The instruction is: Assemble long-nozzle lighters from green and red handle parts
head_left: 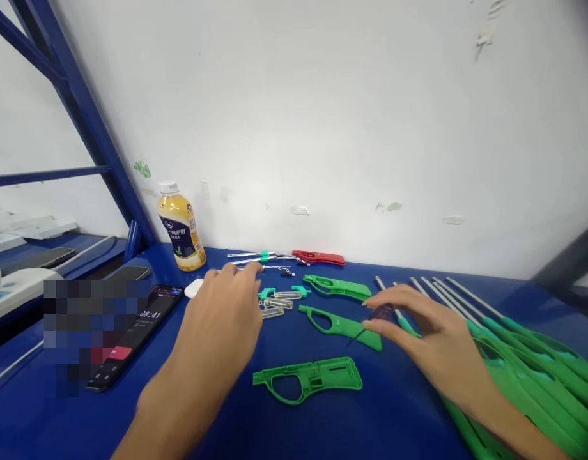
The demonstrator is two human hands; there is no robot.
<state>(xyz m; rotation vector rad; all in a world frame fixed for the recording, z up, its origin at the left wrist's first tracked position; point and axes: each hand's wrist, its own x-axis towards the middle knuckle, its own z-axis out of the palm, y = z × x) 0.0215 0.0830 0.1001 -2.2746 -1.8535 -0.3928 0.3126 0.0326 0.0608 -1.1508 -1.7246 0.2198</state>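
My right hand (423, 332) pinches a small screwdriver (383, 312) with a dark purple handle; its thin shaft points down and left over a green lighter shell half (339, 327). My left hand (222, 313) reaches forward over the thin metal tubes (246, 260) and wired parts. Its fingers bend down and away, with the tips hidden behind the hand. Just right of it lie clear fuel tanks (278, 303) and teal triggers (300, 292). Nearer me, an open green shell half (313, 380) lies with its inside up. Another green shell half (337, 287) lies farther back.
A red lighter handle (319, 257) lies by the white wall (323, 128). Several green long-neck lighters (524, 370) are piled at the right. On the left are a yellow drink bottle (181, 227), a phone (140, 332) and a white object (193, 289) on the blue table (394, 415).
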